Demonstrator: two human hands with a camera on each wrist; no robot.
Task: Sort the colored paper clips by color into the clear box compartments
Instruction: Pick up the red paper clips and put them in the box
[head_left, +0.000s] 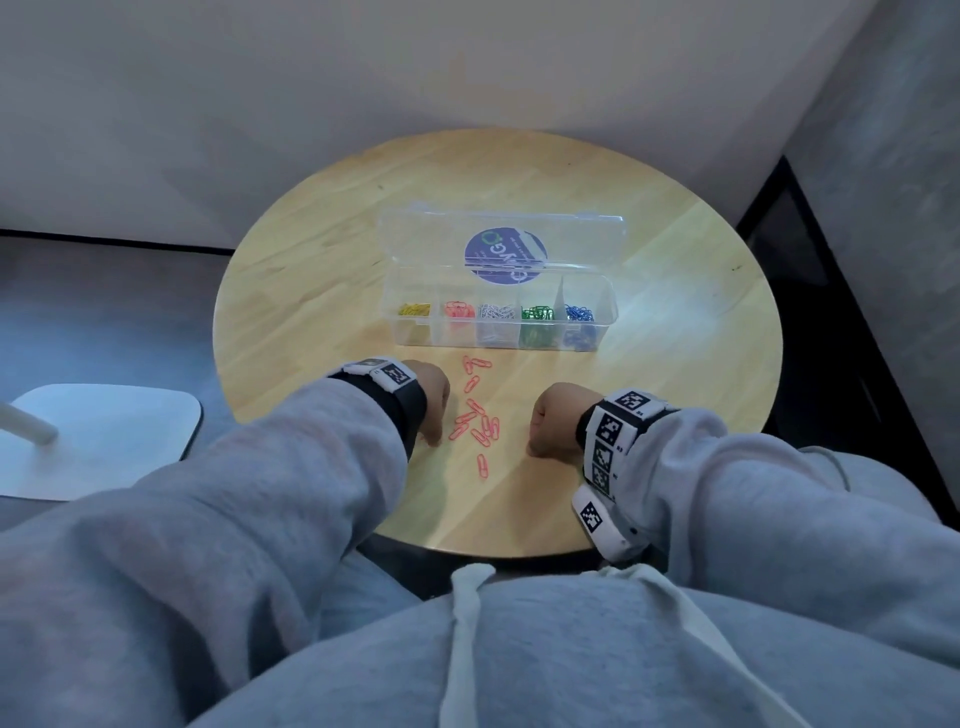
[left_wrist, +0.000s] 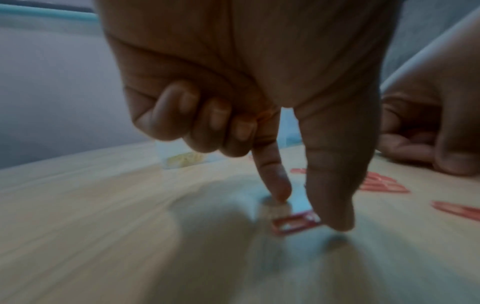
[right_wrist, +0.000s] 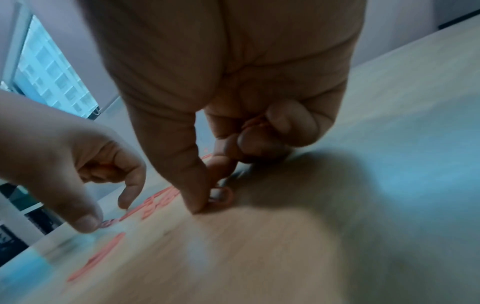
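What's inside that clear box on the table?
The clear box holds five sorted groups of clips, left to right: yellow, pink, white, green, blue. Counts are unreadable.

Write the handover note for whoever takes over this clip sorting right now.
Left hand: thumb and forefinger closing on a pink clip on the table; grip not confirmed.
Right hand: pinching a pink clip at the table, more pink tucked under its curled fingers.
Clear box: open; yellow, pink, white, green, blue sorted.
Left: loose pink clips between the hands go in the second compartment from the left.
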